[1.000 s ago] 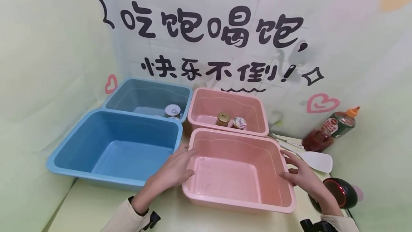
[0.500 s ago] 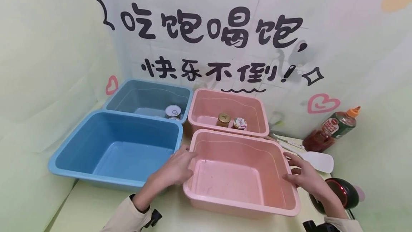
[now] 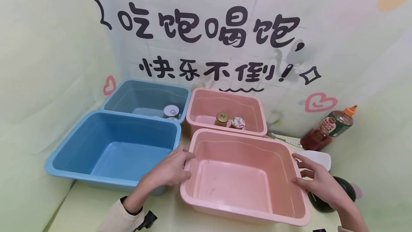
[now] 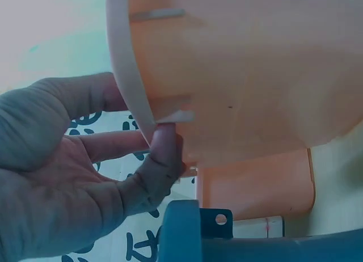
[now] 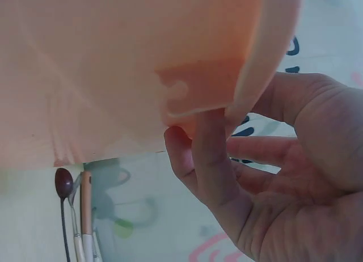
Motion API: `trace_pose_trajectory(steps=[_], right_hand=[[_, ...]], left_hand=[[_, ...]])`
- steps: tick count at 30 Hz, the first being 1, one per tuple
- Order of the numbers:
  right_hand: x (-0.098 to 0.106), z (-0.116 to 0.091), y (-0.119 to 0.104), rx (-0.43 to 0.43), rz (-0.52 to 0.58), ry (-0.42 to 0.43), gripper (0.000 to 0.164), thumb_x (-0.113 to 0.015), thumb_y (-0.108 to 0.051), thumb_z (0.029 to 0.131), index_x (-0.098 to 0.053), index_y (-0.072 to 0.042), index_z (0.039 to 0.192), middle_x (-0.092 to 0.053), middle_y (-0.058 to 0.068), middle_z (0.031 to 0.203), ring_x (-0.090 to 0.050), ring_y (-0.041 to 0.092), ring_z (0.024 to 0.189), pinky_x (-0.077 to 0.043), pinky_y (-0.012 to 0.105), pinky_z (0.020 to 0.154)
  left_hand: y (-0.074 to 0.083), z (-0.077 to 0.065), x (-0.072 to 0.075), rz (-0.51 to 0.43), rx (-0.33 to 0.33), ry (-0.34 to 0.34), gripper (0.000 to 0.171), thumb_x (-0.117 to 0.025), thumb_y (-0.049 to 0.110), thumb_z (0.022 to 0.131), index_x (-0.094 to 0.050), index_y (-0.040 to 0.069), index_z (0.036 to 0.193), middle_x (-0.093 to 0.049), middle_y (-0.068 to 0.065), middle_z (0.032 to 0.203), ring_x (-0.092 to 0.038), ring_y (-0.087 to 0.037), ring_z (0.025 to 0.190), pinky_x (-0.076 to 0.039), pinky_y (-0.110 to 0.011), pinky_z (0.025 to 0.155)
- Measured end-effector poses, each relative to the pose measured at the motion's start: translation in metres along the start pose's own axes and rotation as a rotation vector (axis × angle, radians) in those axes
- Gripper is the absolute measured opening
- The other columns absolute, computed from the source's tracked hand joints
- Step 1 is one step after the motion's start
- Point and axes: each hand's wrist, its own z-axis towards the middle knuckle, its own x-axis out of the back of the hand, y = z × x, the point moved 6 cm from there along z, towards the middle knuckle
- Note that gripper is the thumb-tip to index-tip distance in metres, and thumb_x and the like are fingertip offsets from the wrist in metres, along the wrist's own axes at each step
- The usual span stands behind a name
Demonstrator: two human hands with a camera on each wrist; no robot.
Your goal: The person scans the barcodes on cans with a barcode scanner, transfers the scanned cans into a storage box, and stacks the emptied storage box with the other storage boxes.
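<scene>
Both hands hold the front pink basin (image 3: 244, 211) by its opposite side rims, and its inside is bare. On the left rim, my left hand (image 3: 170, 167) has the thumb over the edge; the left wrist view shows its fingers (image 4: 161, 165) curled beneath the lip. My right hand (image 3: 322, 182) grips the opposite rim the same way, fingers (image 5: 212, 154) hooked under the lip in the right wrist view. The basin stands slightly turned, its right front corner nearer me. Its back rim overlaps the back pink basin (image 3: 228, 105) in the head view.
A large blue basin (image 3: 93, 179) stands left, before another blue basin (image 3: 146, 97) with tins (image 3: 171, 111) inside. Two jars, one gold-lidded (image 3: 222, 118), sit in the back pink basin. Right are a sauce bottle (image 3: 328, 126), a white turner (image 3: 317, 158) and a black rounded object (image 3: 346, 187).
The front pink basin has shifted right and toward me, its right side swinging out farthest. My right hand moved with it, now covering more of the black object. The left hand kept its grip.
</scene>
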Motion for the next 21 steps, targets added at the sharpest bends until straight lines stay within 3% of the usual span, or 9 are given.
trace_pose_trajectory(steps=[4, 7, 10, 13, 17, 21], right_hand=[[0.009, -0.012, -0.005, 0.056, -0.015, 0.022, 0.067, -0.070, 0.000, 0.088, -0.039, 0.003, 0.148, -0.065, 0.004, 0.110, -0.065, 0.000, 0.080, -0.056, 0.027, 0.059], [0.016, -0.021, -0.010, 0.082, 0.016, 0.034, 0.065, -0.068, 0.005, 0.088, -0.048, -0.019, 0.145, -0.063, -0.013, 0.104, -0.064, 0.003, 0.074, -0.056, 0.028, 0.055], [0.024, -0.029, -0.017, 0.074, 0.049, 0.054, 0.069, -0.067, 0.007, 0.087, -0.051, -0.040, 0.135, -0.061, -0.018, 0.100, -0.062, 0.005, 0.067, -0.053, 0.028, 0.049], [0.033, -0.038, -0.028, 0.063, 0.067, 0.065, 0.069, -0.066, 0.007, 0.088, -0.051, -0.043, 0.134, -0.062, -0.014, 0.095, -0.061, 0.007, 0.061, -0.050, 0.028, 0.046], [0.045, -0.046, -0.047, 0.111, 0.089, 0.066, 0.071, -0.063, 0.012, 0.089, -0.051, -0.034, 0.141, -0.065, -0.008, 0.092, -0.061, 0.009, 0.058, -0.049, 0.031, 0.044], [0.056, -0.050, -0.065, 0.179, 0.048, 0.092, 0.073, -0.063, 0.016, 0.087, -0.051, -0.030, 0.143, -0.065, -0.013, 0.108, -0.063, 0.009, 0.065, -0.047, 0.031, 0.044]], left_hand=[[0.004, -0.004, 0.003, -0.006, -0.039, 0.004, 0.052, -0.076, 0.004, 0.077, -0.065, 0.001, 0.128, -0.054, -0.006, 0.112, -0.049, -0.019, 0.095, -0.045, -0.032, 0.075], [0.009, -0.009, 0.008, -0.018, -0.060, -0.004, 0.056, -0.076, 0.005, 0.077, -0.063, 0.002, 0.131, -0.054, -0.007, 0.113, -0.050, -0.017, 0.094, -0.046, -0.029, 0.073], [0.015, -0.015, 0.019, -0.061, -0.089, -0.022, 0.061, -0.074, 0.003, 0.076, -0.060, 0.000, 0.135, -0.054, -0.011, 0.119, -0.053, -0.016, 0.091, -0.048, -0.026, 0.071], [0.022, -0.019, 0.033, -0.112, -0.118, -0.051, 0.064, -0.072, 0.002, 0.077, -0.057, 0.000, 0.139, -0.052, -0.014, 0.126, -0.055, -0.015, 0.088, -0.051, -0.024, 0.070], [0.029, -0.024, 0.052, -0.140, -0.155, -0.072, 0.064, -0.070, 0.003, 0.080, -0.054, 0.001, 0.142, -0.049, -0.014, 0.131, -0.057, -0.015, 0.084, -0.054, -0.025, 0.069], [0.035, -0.027, 0.072, -0.116, -0.194, -0.051, 0.065, -0.070, 0.003, 0.080, -0.053, 0.001, 0.142, -0.051, -0.015, 0.129, -0.058, -0.016, 0.083, -0.056, -0.025, 0.069]])
